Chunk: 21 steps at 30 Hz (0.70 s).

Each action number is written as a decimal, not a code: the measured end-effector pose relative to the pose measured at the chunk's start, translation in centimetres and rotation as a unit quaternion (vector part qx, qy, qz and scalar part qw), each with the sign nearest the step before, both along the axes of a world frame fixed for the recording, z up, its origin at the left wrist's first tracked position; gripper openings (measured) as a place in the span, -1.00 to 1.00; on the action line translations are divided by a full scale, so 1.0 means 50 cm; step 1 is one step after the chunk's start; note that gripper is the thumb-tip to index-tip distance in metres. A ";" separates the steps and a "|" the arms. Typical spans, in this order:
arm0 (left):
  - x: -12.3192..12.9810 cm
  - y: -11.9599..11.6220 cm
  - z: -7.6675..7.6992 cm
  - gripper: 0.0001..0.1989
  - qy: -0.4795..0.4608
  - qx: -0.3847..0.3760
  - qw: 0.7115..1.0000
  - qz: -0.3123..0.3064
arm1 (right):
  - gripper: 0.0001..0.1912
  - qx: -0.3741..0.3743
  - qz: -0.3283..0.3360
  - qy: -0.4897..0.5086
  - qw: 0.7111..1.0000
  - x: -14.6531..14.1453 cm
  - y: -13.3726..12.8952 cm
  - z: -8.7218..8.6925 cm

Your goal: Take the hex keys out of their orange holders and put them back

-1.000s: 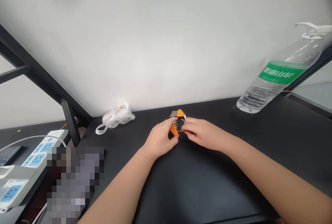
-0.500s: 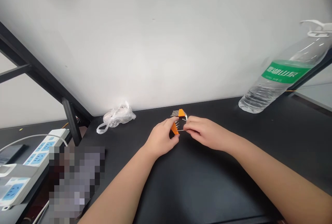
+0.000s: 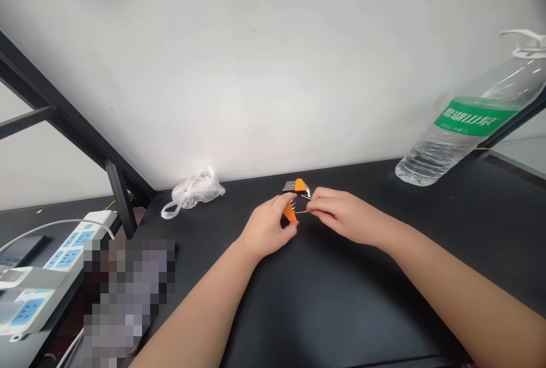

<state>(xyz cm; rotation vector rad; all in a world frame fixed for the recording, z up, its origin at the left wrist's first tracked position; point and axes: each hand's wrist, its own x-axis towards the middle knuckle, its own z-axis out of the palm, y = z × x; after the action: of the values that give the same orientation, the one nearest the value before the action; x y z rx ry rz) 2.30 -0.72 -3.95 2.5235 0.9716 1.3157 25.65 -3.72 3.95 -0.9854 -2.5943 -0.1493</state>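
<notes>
"Materials, from the far left?"
"White plastic power strip, long and boxy, with blue socket faces. Next, a crumpled, translucent bag with a looped handle, on a smooth black desk."
"Further along?"
"Flat-sided orange holder, with short metal stubs. Just beyond, a second orange piece, with slim metal rods pointing left. Then a clear, ribbed bottle with a green label and white handle."
"And the left hand?"
"Gripping the orange holder by its ends, thumb near, fingertips far, orange showing between."
"Right hand?"
"Fingertips pinched narrowly on a thin metal rod, reaching left to the orange holder. Hard to tell whether joined there."
</notes>
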 end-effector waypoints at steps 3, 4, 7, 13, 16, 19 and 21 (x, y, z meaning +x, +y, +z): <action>0.001 -0.001 0.000 -0.37 0.001 -0.001 1.000 0.001 | -0.74 0.001 0.008 -0.003 1.000 0.000 0.000 0.001; 0.001 -0.001 0.001 -0.37 0.001 0.000 1.000 0.001 | -0.73 0.004 0.009 -0.002 1.000 0.000 0.001 0.000; 0.000 -0.002 0.001 -0.37 0.002 0.006 1.000 0.001 | -0.73 0.014 -0.003 0.008 1.000 -0.001 0.007 -0.005; -0.002 -0.002 0.000 -0.40 0.010 0.010 1.000 0.002 | -0.73 0.020 -0.010 0.019 1.000 -0.003 0.011 -0.010; -0.002 -0.004 0.000 -0.40 0.018 0.006 1.000 0.000 | -0.71 0.024 0.003 0.003 1.000 -0.006 0.006 -0.008; 0.000 -0.008 0.002 -0.40 0.025 0.004 1.000 -0.009 | -0.72 -0.002 0.008 -0.005 1.000 -0.011 0.005 -0.009; 0.001 -0.010 0.004 -0.41 0.025 0.002 1.000 -0.017 | -0.74 -0.028 0.018 0.006 0.999 -0.017 0.007 -0.014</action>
<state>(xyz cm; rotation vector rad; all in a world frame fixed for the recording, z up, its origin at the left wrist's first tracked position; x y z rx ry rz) 2.37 -1.20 -3.77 2.5761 0.9321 1.2524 24.79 -3.36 3.24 -0.9563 -2.6161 -0.0606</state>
